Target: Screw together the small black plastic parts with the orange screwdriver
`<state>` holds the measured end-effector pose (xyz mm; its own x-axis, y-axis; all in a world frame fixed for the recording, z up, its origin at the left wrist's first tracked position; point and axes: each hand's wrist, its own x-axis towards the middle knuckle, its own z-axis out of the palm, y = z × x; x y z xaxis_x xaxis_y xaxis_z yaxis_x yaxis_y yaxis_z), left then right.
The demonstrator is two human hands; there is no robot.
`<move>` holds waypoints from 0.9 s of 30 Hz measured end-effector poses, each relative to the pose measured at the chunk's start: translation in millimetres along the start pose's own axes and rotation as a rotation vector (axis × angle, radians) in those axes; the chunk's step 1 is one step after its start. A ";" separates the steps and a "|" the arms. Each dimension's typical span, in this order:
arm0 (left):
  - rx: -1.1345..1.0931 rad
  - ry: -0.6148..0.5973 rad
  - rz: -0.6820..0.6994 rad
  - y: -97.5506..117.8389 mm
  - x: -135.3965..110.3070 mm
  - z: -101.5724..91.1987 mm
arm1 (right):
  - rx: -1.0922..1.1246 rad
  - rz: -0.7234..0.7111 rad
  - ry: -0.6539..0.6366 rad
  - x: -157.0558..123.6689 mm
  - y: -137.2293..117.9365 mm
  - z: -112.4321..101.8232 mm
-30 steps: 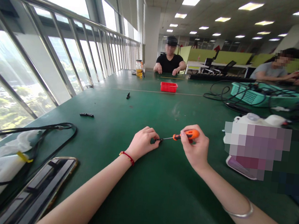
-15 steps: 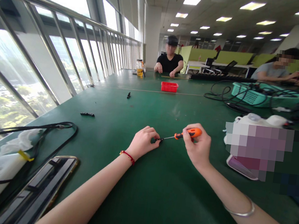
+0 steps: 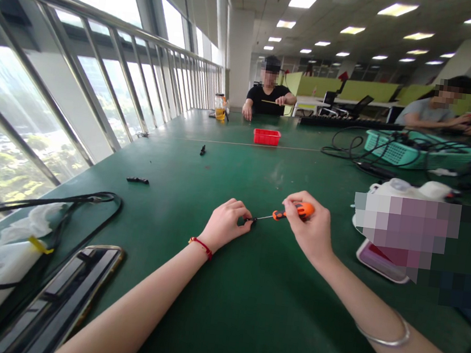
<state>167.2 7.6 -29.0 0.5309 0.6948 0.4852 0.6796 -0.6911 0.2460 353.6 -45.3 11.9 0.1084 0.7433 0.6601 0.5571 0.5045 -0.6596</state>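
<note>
My left hand [image 3: 226,224] rests low over the green table, pinching a small black part [image 3: 251,220] between thumb and fingers. Most of that part is hidden, and its kind is too small to make out. My right hand [image 3: 310,226] is closed round the orange and black handle of a screwdriver [image 3: 279,214]. The thin metal shaft points left, and its tip meets the black part at my left fingertips. Two more small black pieces lie farther off, one a dark strip [image 3: 138,180] and the other a short piece [image 3: 203,150].
Ahead stands a red basket [image 3: 266,137], with a person [image 3: 266,97] beyond it. Cables trail around a teal basket [image 3: 393,150] at the right. A phone [image 3: 382,262] lies near a white object [image 3: 401,188]. Another phone [image 3: 90,273] and black cables [image 3: 99,200] are at left.
My right hand has shifted slightly left and its grip on the screwdriver handle has turned. My left hand has stayed put. The person opposite has raised one hand with a thin yellowish stick.
</note>
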 end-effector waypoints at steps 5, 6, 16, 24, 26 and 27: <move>0.010 -0.010 -0.007 0.6 0.0 -1.1 | -0.011 -0.039 -0.040 2.4 -3.1 -2.8; 0.011 -0.010 -0.006 0.6 0.0 -1.1 | -0.036 -0.017 -0.044 2.9 -3.9 -2.8; 0.000 -0.006 -0.016 -0.1 0.0 0.0 | 0.032 -0.015 -0.066 4.5 -5.3 -4.3; -0.048 0.030 -0.072 -1.0 -0.3 -0.5 | 0.144 0.054 -0.044 4.7 1.0 -1.8; -0.056 0.048 -0.088 -1.2 -0.2 -1.6 | 0.131 0.021 0.042 1.3 8.2 0.9; -0.058 0.065 -0.094 -1.1 -0.1 -2.3 | 0.106 0.000 0.060 -1.0 13.0 3.0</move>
<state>165.3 7.8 -27.4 0.4307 0.7442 0.5104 0.6939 -0.6348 0.3400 358.3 -38.2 1.5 0.1594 0.7171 0.6785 0.4670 0.5507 -0.6918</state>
